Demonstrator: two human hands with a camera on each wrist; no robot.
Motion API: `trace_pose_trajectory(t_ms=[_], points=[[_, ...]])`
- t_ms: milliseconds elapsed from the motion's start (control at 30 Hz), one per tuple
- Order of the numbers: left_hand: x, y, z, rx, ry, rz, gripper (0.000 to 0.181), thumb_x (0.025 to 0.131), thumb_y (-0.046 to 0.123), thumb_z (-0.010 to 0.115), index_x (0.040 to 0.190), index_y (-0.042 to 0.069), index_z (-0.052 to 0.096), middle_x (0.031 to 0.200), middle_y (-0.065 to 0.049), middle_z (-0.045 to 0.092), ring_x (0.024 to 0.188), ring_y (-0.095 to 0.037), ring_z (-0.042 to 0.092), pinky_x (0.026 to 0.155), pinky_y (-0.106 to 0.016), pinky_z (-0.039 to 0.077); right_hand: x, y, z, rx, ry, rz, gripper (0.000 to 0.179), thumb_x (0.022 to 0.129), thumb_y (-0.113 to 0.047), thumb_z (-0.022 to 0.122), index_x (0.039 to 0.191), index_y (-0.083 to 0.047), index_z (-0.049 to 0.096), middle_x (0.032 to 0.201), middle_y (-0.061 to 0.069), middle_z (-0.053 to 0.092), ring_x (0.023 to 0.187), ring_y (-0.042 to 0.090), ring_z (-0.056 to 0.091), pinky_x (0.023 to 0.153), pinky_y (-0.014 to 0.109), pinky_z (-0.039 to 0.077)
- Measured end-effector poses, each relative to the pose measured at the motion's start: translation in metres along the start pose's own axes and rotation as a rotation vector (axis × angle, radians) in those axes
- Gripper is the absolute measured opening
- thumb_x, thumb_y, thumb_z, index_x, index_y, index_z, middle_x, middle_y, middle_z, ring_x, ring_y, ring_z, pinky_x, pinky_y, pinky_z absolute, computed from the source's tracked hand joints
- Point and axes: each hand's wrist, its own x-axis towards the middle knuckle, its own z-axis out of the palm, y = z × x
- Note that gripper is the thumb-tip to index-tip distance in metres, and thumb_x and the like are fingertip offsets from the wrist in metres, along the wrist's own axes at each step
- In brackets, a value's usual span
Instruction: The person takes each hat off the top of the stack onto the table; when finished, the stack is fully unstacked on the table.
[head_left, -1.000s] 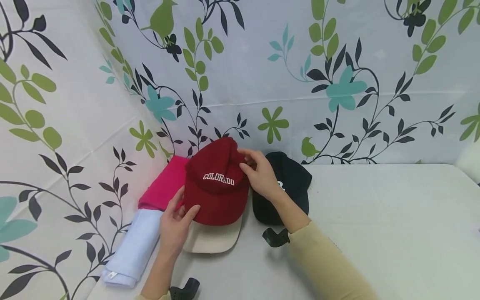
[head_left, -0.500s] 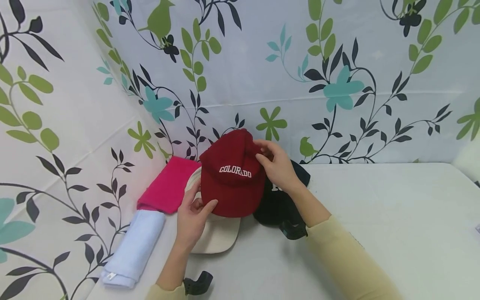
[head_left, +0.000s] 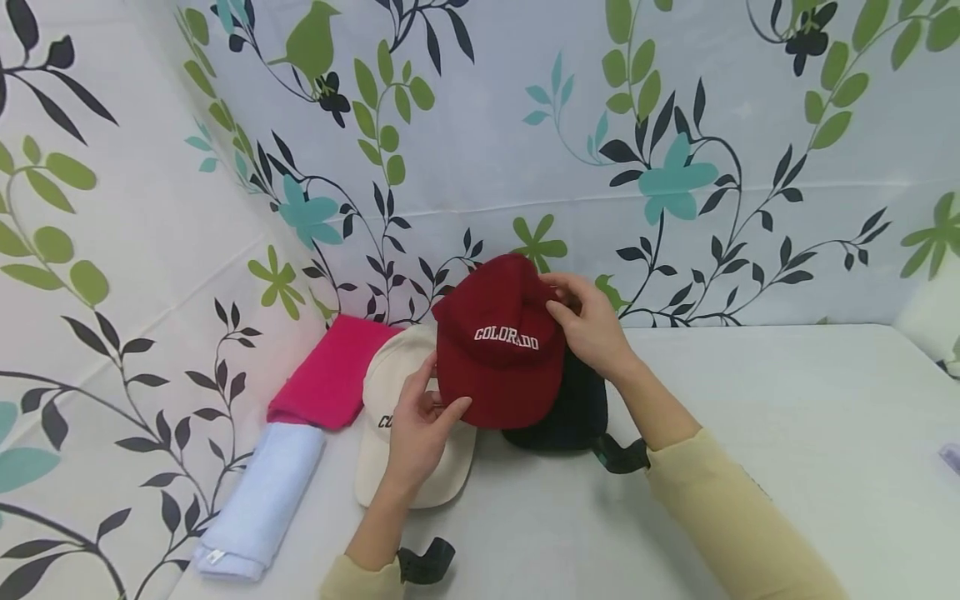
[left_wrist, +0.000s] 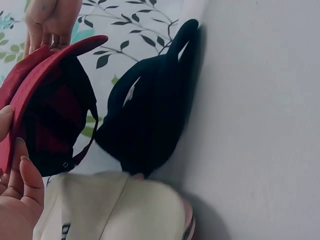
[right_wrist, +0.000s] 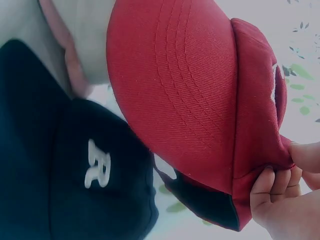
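Red cap held near far edge of worktop.
Fingers of left hand clamped on brim, those of right hand on crown; light pressure advised against creasing.

Three caps — two folded cloths — two wrist cameras

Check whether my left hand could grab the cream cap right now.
Probably not without letting go first: the left hand pinches the red cap. Otherwise the way looks fairly free, as the cream cap sits close by and nothing appears to lie on it.
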Motion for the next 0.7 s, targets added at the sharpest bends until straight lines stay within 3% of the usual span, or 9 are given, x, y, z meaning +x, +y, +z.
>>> trace_pose_trajectory(t_ms=[433,700], points=[[0.010,-0.001,0.040,-0.020,-0.048,-0.031,0.075,0.090,0.004,0.075,0.156,0.009,0.038,0.130,-0.013,0.050,0.089,-0.023,0.066,0.081,-0.024,0.055,-0.009,0.008,-0.042,-0.002,0.019,0.071,0.037,0.103,-0.002,0.052,0.140,0.002,0.054,0.111,0.019,0.055,0.096,0.024,0.052,0.075,0.021,0.049],[0.013,-0.004,0.061,-0.039,-0.058,-0.055,0.076,0.090,0.003,0.075,0.155,0.004,0.037,0.129,-0.014,0.051,0.088,-0.022,0.064,0.080,-0.022,0.055,-0.015,0.018,-0.063,0.004,0.037,0.121,0.037,0.104,-0.002,0.049,0.141,0.001,0.053,0.113,0.016,0.050,0.107,0.024,0.050,0.084,0.018,0.048]])
